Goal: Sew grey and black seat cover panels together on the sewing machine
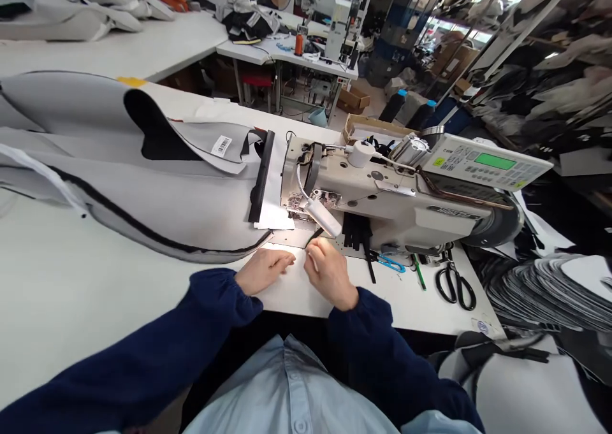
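My right hand (331, 272) is closed at the front edge of the sewing machine bed, its fingertips pinching a short black strip (314, 234). To its left, my left hand (266, 271) rests low over the white table with the fingers curled together; whatever may be between them is hidden. Just ahead of both hands stands the sewing machine (377, 185), with a small white lamp (324, 217) lit at its needle area. A large grey fabric cover (182, 198) with black edging spreads left of the machine. Across its right end lies a black bar-like strip (262, 179).
Right of my hands are a bundle of black strips (356, 230), blue-handled snips (391, 263), a green pen (419, 272) and black-handled scissors (456, 286). A control panel (488, 161) tops the machine. Stacked grey pieces (549, 287) stand beyond the table's right edge.
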The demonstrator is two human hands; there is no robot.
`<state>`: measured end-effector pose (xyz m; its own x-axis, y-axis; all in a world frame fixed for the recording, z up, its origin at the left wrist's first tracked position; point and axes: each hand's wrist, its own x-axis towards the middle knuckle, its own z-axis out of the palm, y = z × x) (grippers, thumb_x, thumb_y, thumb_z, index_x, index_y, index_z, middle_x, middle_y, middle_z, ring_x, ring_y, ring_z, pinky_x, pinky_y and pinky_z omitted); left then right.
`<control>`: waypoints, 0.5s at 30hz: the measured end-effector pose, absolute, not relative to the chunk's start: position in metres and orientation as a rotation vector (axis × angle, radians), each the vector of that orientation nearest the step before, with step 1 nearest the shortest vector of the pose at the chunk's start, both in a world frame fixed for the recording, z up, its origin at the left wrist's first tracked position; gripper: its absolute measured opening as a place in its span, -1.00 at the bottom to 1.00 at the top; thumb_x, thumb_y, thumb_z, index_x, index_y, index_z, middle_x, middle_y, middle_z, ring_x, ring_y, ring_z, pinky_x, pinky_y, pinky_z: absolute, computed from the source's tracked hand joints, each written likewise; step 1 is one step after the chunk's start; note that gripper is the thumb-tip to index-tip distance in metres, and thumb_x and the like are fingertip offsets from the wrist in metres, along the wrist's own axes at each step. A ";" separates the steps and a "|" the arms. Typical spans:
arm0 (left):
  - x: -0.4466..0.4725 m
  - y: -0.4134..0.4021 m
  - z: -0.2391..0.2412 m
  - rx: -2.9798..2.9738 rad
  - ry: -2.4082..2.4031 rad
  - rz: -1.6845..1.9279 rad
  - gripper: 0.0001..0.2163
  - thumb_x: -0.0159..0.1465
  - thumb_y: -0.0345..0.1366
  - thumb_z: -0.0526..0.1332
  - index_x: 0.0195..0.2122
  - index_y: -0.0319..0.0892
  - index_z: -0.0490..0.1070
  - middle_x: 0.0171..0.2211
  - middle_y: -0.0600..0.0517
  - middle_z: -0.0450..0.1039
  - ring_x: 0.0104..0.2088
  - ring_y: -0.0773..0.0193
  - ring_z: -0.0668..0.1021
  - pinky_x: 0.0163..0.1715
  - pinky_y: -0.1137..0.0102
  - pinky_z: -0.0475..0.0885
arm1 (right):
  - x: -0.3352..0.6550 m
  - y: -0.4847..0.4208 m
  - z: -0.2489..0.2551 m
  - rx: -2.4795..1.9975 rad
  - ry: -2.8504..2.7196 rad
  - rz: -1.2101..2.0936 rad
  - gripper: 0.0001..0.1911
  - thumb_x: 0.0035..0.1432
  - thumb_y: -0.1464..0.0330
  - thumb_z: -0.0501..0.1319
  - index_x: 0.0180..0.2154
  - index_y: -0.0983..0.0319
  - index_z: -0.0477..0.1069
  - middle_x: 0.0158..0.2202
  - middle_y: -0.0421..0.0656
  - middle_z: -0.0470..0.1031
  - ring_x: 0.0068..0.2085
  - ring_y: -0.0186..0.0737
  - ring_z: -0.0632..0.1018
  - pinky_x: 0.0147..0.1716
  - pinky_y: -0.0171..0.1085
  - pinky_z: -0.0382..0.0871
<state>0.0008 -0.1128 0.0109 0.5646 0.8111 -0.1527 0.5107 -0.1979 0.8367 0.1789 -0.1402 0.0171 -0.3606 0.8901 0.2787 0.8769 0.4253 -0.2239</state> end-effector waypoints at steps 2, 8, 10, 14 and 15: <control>0.005 -0.127 0.010 1.332 1.089 0.442 -0.57 0.29 0.02 -0.05 -0.21 -0.25 0.38 -0.30 -0.07 0.50 -0.39 0.25 0.53 -0.38 0.34 0.44 | 0.166 -0.171 0.021 -1.240 -2.188 0.281 -0.82 0.23 0.47 -0.03 -0.30 0.26 0.34 -0.30 -0.09 0.43 -0.32 -0.28 0.46 -0.41 -0.35 0.32; 0.010 -0.128 0.006 1.060 1.162 0.518 -0.64 0.09 -0.06 0.19 -0.21 -0.24 0.36 -0.38 0.01 0.45 -0.53 0.39 0.43 -0.56 0.49 0.35 | 0.151 -0.213 0.012 -0.962 -2.012 0.776 -0.84 0.22 0.47 -0.02 -0.27 0.23 0.31 -0.45 -0.21 0.39 -0.48 -0.37 0.42 -0.46 -0.38 0.33; 0.009 -0.127 0.008 1.187 1.189 0.504 -0.70 0.09 -0.11 0.16 -0.28 -0.25 0.39 -0.49 0.06 0.40 -0.61 0.44 0.35 -0.63 0.53 0.26 | 0.161 -0.204 0.007 -1.089 -1.824 0.818 -0.85 0.25 0.45 -0.01 -0.28 0.22 0.31 -0.41 -0.20 0.39 -0.46 -0.37 0.44 -0.41 -0.37 0.37; 0.006 -0.131 0.015 1.323 1.223 0.427 -0.74 0.07 -0.13 0.09 -0.38 -0.22 0.40 -0.57 0.08 0.37 -0.58 0.39 0.37 -0.62 0.52 0.29 | 0.182 -0.176 -0.002 -1.266 -1.558 0.763 -0.83 0.23 0.33 0.06 -0.36 0.22 0.36 -0.12 -0.02 0.38 -0.30 -0.30 0.48 -0.39 -0.31 0.42; 0.005 -0.132 0.017 1.349 1.231 0.399 -0.74 0.07 -0.13 0.08 -0.40 -0.22 0.40 -0.57 0.07 0.38 -0.56 0.36 0.40 -0.60 0.51 0.32 | 0.184 -0.170 -0.005 -1.271 -1.534 0.790 -0.82 0.22 0.31 0.07 -0.38 0.22 0.37 -0.08 0.00 0.37 -0.26 -0.27 0.48 -0.39 -0.31 0.43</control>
